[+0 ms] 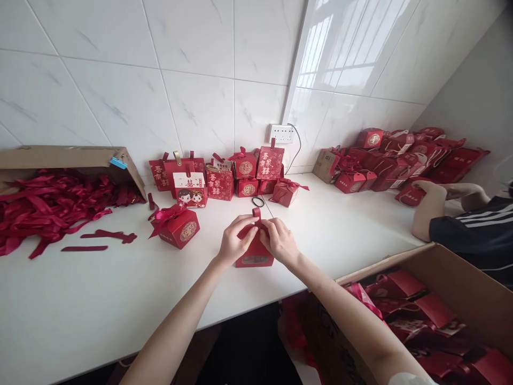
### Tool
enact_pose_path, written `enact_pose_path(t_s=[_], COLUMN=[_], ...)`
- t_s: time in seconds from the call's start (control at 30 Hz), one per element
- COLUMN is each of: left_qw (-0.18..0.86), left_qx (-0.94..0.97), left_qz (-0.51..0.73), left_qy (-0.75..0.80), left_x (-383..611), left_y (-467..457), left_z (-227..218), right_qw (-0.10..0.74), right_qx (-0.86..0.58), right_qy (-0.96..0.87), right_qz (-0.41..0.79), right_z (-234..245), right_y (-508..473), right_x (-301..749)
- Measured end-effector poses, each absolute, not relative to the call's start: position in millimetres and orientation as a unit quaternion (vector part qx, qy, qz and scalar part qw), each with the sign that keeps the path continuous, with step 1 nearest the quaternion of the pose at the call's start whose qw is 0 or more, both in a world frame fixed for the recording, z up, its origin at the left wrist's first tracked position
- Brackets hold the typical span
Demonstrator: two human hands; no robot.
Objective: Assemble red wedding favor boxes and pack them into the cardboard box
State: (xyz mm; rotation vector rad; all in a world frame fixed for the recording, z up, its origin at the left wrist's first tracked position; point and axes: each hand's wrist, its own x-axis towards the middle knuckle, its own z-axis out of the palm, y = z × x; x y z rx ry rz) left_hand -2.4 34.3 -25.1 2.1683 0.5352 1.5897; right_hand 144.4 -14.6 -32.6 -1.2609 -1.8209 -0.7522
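Observation:
A red gift box (255, 251) with a small window low on its front stands on the white table before me. My left hand (238, 239) and my right hand (279, 239) pinch its top from either side, fingers closed near a ribbon loop (256, 213) that sticks up between them. The fingers partly cover the box's upper part. To the left sits a red box with a ribbon bow (178, 227). A black ring-shaped band (258, 202) lies just behind my hands.
Red ribbons (60, 208) spill from a cardboard box (80, 155) at left. Several finished-looking red boxes (220, 184) line the wall below a power socket (281, 133). More boxes (395, 158) pile up at right, beside another person's arm (430, 211). An open carton (452, 267) stands at lower right.

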Motion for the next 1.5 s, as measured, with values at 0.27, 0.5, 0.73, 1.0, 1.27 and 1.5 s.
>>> enact_pose_path(t_s=[0.27,0.5,0.73,1.0,1.27,1.5], left_qw=[0.221,0.263,0.244,0.207,0.209,0.206], left_qx=[0.761,0.749,0.760,0.779,0.777,0.781], left_qz=[0.570,0.564,0.560,0.556,0.556,0.554], left_qy=[0.218,0.228,0.220,0.202,0.209,0.202], left_x=[1,0,0,0,0,-1], left_y=[30,28,30,34,33,34], left_z=[-23,-20,-22,-23,-23,-23], right_qw=[0.402,0.412,0.422,0.426,0.429,0.443], right_qx=[-0.517,-0.531,-0.530,-0.543,-0.530,-0.533], right_qy=[-0.709,-0.717,-0.714,-0.720,-0.728,-0.718], right_qz=[-0.263,-0.185,-0.176,-0.080,-0.069,-0.061], right_z=[-31,-32,-32,-22,-21,-22], right_y=[-16,-18,-18,-20,-22,-20], right_x=[143,144,145,148,150,148])
